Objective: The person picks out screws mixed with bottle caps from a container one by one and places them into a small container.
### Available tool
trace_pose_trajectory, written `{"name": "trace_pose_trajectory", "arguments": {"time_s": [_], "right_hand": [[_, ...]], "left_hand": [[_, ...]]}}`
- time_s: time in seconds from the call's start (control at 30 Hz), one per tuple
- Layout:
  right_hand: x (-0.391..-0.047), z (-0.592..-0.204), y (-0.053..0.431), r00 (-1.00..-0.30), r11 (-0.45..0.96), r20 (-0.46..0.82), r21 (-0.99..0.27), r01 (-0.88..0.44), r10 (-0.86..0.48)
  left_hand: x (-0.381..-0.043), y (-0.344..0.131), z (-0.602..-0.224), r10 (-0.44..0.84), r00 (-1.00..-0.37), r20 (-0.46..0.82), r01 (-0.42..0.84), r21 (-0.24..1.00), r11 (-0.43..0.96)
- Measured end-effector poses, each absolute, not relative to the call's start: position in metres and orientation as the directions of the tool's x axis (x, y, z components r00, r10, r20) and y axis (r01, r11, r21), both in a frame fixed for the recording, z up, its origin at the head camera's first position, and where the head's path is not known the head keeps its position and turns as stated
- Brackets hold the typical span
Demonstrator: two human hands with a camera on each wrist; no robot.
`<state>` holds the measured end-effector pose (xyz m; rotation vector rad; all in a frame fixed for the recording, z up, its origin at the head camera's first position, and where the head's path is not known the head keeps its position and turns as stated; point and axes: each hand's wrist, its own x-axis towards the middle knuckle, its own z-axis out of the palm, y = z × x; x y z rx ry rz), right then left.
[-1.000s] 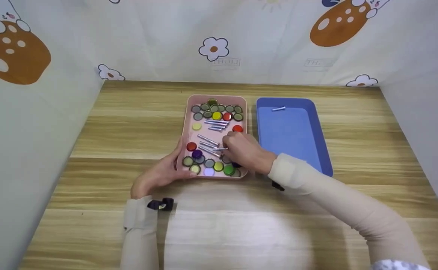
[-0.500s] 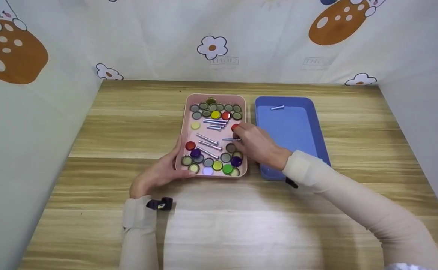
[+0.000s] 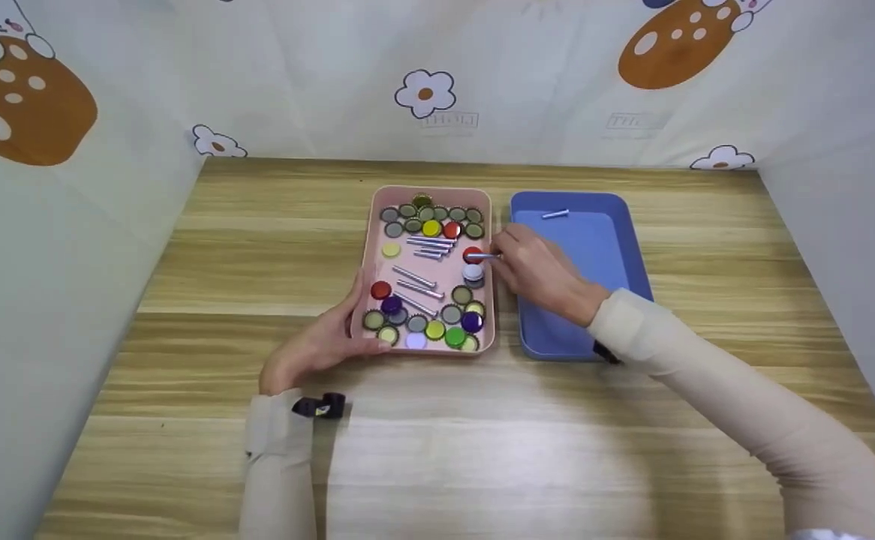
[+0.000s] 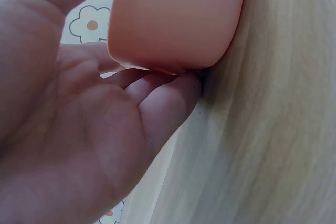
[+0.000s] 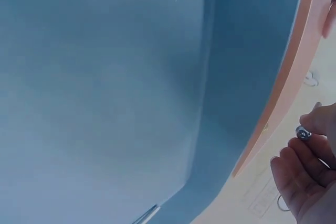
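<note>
My left hand (image 3: 321, 341) holds the near-left corner of the pink tray (image 3: 441, 352), the thumb along its front edge and the fingers on its left side. In the left wrist view, those fingers lie against the pink wall (image 4: 178, 19). Above the gap between the trays, my right hand (image 3: 542, 270) pinches a silver screw (image 3: 482, 256) between thumb and fingertips. The screw points left, overlapping a red bottle cap in the head view; its round head (image 5: 303, 132) shows in the right wrist view. Several more screws (image 3: 420, 289) lie in the pink tray among many bottle caps (image 3: 455, 337).
To the right stands a blue tray (image 3: 580, 244) with one screw (image 3: 555, 214) near its far edge. The two trays stand side by side on a wooden table (image 3: 257, 225). Behind the table hangs a printed white cloth (image 3: 317, 82).
My right hand has lifted the screw from among the others and moved right and away from me, past the pink tray's right rim. My left hand has stayed on the tray corner.
</note>
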<state>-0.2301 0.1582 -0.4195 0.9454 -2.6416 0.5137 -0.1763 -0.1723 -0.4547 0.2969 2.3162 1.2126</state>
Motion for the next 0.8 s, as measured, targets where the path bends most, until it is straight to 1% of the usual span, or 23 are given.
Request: {"name": "trace_pose_trajectory", "arguments": {"time_s": [0.17, 0.37, 0.57, 0.8], "right_hand": [[-0.235, -0.416, 0.170, -0.750, 0.745, 0.363, -0.189, -0.640, -0.552], [-0.244, -0.415, 0.181, -0.746, 0.767, 0.372, -0.124, -0.630, -0.552], [-0.250, -0.418, 0.191, -0.755, 0.788, 0.387, -0.108, -0.607, -0.529], [-0.257, -0.421, 0.203, -0.762, 0.803, 0.393, -0.092, -0.589, -0.514]], "left_hand": [[-0.177, -0.172, -0.454, 0.413, -0.845, -0.340, -0.047, 0.816, 0.576], [-0.177, -0.172, -0.454, 0.414, -0.846, -0.335, -0.041, 0.815, 0.578], [-0.177, -0.172, -0.454, 0.406, -0.846, -0.345, -0.050, 0.810, 0.584], [-0.176, -0.171, -0.455, 0.418, -0.849, -0.323, -0.023, 0.813, 0.581]]}}
